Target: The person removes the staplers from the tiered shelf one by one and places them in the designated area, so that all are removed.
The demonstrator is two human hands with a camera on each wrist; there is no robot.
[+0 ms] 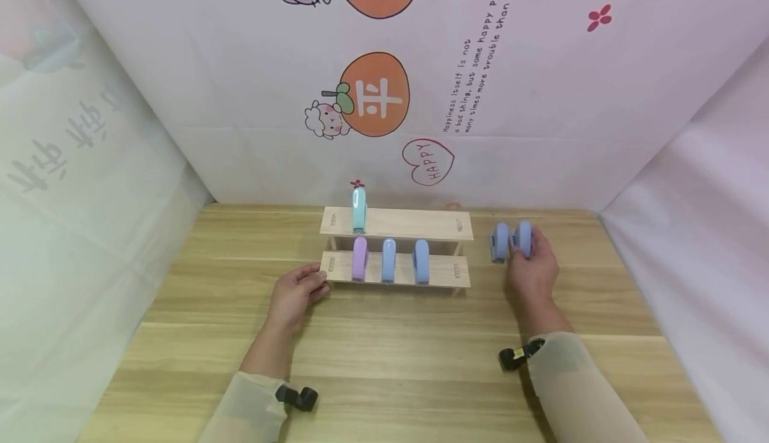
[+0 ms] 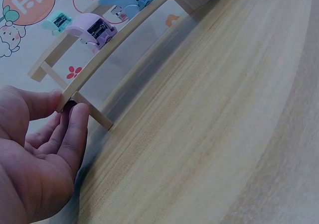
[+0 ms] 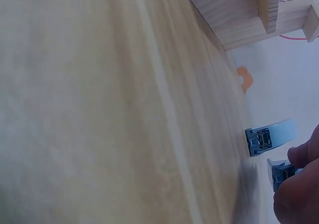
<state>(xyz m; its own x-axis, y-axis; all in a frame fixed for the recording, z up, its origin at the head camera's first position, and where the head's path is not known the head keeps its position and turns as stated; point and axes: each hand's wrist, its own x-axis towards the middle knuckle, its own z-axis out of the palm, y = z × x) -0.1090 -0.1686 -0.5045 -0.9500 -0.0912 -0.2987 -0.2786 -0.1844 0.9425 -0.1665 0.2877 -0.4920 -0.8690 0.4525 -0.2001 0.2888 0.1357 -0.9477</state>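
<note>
While the rack [image 1: 414, 223] is pinched by the left hand [image 1: 294, 294], a stapler [image 1: 523, 237] is clamped in the right hand [image 1: 537, 269]. Light but slick, probably; best held side-on.

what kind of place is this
Probably a makeshift recording booth set up on a tabletop, though the wider room is out of view: a wood-grain table has a white printed backdrop behind it, and a small black camera is worn at each wrist.

On the white backdrop [image 1: 529, 169]: "HAPPY" [image 1: 429, 160] in a red heart [image 1: 444, 156], "Happiness itself…" [image 1: 452, 99] above, Chinese characters [image 1: 387, 100] on orange fruits [image 1: 365, 124].
</note>
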